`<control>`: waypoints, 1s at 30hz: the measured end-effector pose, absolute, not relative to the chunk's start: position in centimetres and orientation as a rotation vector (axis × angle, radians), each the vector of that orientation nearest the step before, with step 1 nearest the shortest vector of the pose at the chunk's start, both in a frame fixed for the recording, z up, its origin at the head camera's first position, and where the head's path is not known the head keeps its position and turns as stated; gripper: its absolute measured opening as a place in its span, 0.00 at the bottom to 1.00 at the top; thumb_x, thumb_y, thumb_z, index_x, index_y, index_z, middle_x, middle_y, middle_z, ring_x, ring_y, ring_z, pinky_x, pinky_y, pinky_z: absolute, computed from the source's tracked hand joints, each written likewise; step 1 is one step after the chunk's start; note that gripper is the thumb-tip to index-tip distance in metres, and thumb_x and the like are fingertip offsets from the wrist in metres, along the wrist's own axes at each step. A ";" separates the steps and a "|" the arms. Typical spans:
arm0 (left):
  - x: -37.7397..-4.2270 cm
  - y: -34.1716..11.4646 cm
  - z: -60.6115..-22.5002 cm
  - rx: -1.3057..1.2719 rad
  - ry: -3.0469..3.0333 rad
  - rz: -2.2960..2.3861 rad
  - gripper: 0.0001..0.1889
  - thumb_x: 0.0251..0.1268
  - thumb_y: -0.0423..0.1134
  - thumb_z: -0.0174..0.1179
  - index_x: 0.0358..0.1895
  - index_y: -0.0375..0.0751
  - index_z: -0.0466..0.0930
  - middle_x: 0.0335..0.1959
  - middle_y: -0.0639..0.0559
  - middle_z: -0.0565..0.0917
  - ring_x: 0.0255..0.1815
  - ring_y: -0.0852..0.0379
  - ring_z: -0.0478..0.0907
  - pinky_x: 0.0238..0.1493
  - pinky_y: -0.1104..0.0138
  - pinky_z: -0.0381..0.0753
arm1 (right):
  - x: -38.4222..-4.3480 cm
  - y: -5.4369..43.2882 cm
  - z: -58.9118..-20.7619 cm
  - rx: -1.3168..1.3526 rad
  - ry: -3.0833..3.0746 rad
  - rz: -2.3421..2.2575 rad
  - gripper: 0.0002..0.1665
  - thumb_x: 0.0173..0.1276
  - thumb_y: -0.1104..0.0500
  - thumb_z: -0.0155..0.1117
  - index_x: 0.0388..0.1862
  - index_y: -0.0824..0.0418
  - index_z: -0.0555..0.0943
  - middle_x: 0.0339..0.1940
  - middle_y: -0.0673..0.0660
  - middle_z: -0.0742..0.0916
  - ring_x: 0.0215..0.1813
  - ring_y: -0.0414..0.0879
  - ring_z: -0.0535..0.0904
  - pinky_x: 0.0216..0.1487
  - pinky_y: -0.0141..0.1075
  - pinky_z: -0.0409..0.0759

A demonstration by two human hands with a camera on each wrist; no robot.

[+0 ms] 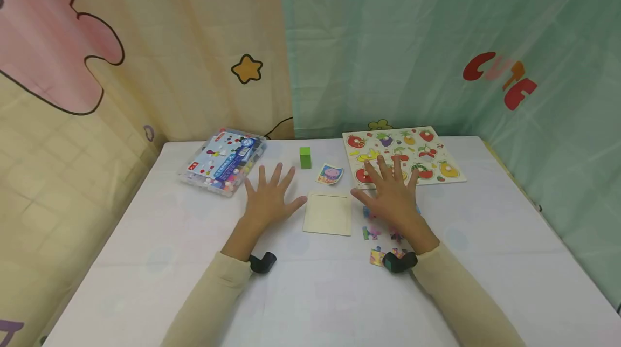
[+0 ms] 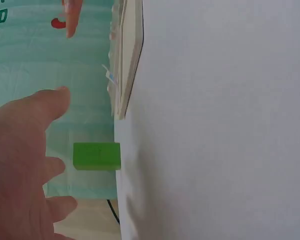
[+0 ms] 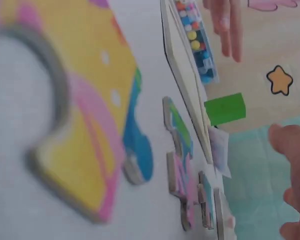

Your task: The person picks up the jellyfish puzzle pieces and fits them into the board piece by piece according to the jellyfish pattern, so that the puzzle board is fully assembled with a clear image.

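Observation:
My left hand (image 1: 266, 204) is held with fingers spread, left of a pale square wooden tray (image 1: 327, 214), and holds nothing. My right hand (image 1: 392, 196) is likewise spread, over several puzzle pieces (image 1: 371, 233) and near the fruit board (image 1: 405, 155), partly hiding both. A green block (image 1: 305, 158) stands upright behind the tray, beside a small picture card (image 1: 330, 174). In the left wrist view the left thumb (image 2: 52, 102) and fingertips are apart from the green block (image 2: 96, 156). Close to the right wrist camera lies a yellow and pink puzzle piece (image 3: 85, 115), blurred.
A clear plastic case of colourful beads (image 1: 223, 161) with a printed label lies at the back left. The white-covered table (image 1: 310, 293) meets printed curtains (image 1: 378, 50) at the back and sides. Black wrist cameras (image 1: 262, 263) sit on both wrists.

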State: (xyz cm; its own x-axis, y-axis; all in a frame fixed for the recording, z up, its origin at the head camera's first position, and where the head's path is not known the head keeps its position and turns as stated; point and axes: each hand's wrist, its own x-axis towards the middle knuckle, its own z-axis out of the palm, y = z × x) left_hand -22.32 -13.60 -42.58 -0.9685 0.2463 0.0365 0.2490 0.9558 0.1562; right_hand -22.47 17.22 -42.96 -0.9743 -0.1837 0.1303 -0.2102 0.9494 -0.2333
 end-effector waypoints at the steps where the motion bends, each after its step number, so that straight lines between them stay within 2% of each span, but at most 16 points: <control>1: -22.1 -13.5 -42.6 -0.423 -3.114 -0.317 0.44 0.69 0.71 0.50 0.82 0.56 0.53 0.82 0.46 0.52 0.79 0.32 0.45 0.69 0.30 0.41 | -22.2 17.4 -42.9 0.333 -3.005 0.398 0.54 0.68 0.22 0.50 0.83 0.49 0.56 0.84 0.61 0.53 0.81 0.64 0.33 0.66 0.70 0.19; 6: -20.4 -13.1 -42.2 -0.674 -3.187 -0.619 0.39 0.65 0.56 0.68 0.76 0.47 0.67 0.74 0.48 0.70 0.73 0.44 0.65 0.69 0.46 0.64 | -20.1 19.0 -42.3 0.523 -3.029 0.505 0.39 0.69 0.40 0.67 0.73 0.56 0.72 0.73 0.62 0.74 0.77 0.63 0.59 0.67 0.74 0.28; 10: -19.8 -13.3 -42.0 -0.799 -3.145 -0.644 0.38 0.60 0.50 0.74 0.73 0.45 0.71 0.70 0.49 0.74 0.70 0.46 0.68 0.69 0.52 0.66 | -19.1 20.8 -42.6 0.600 -3.004 0.528 0.28 0.66 0.50 0.71 0.64 0.57 0.81 0.63 0.60 0.82 0.67 0.61 0.72 0.67 0.75 0.38; 15: -19.7 -13.5 -42.2 -0.866 -3.104 -0.693 0.34 0.59 0.44 0.75 0.69 0.41 0.75 0.67 0.47 0.77 0.67 0.46 0.70 0.68 0.56 0.67 | -19.2 21.8 -43.4 0.642 -2.991 0.615 0.25 0.66 0.53 0.73 0.61 0.56 0.83 0.59 0.59 0.83 0.63 0.62 0.74 0.66 0.76 0.42; 21: -19.7 -13.2 -42.5 -0.866 -3.107 -0.715 0.22 0.61 0.44 0.74 0.57 0.42 0.83 0.60 0.50 0.80 0.63 0.50 0.73 0.67 0.57 0.70 | -19.9 21.2 -43.3 0.689 -2.982 0.645 0.21 0.66 0.53 0.74 0.57 0.53 0.85 0.56 0.57 0.83 0.62 0.61 0.75 0.67 0.74 0.44; 26: -19.6 -12.6 -42.8 -0.848 -3.093 -0.730 0.19 0.61 0.44 0.74 0.52 0.43 0.85 0.50 0.54 0.82 0.52 0.56 0.77 0.59 0.60 0.75 | -20.2 20.8 -43.2 0.678 -2.990 0.609 0.17 0.65 0.54 0.75 0.52 0.54 0.87 0.55 0.58 0.83 0.60 0.60 0.76 0.67 0.70 0.51; 30: -19.4 -12.1 -42.9 -0.814 -3.084 -0.747 0.18 0.60 0.44 0.74 0.50 0.41 0.85 0.45 0.53 0.82 0.44 0.57 0.77 0.53 0.61 0.78 | -20.2 20.6 -43.3 0.665 -2.995 0.600 0.16 0.64 0.55 0.75 0.51 0.54 0.88 0.54 0.58 0.83 0.58 0.59 0.76 0.65 0.64 0.60</control>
State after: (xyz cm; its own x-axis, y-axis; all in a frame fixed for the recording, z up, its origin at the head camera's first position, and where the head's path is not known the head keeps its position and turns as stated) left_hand -19.38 -12.12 -42.90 -0.8682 0.4961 -0.0135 0.4350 0.7738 0.4605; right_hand -20.24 20.59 -43.27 -0.9094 -0.4047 0.0964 -0.4106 0.8358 -0.3646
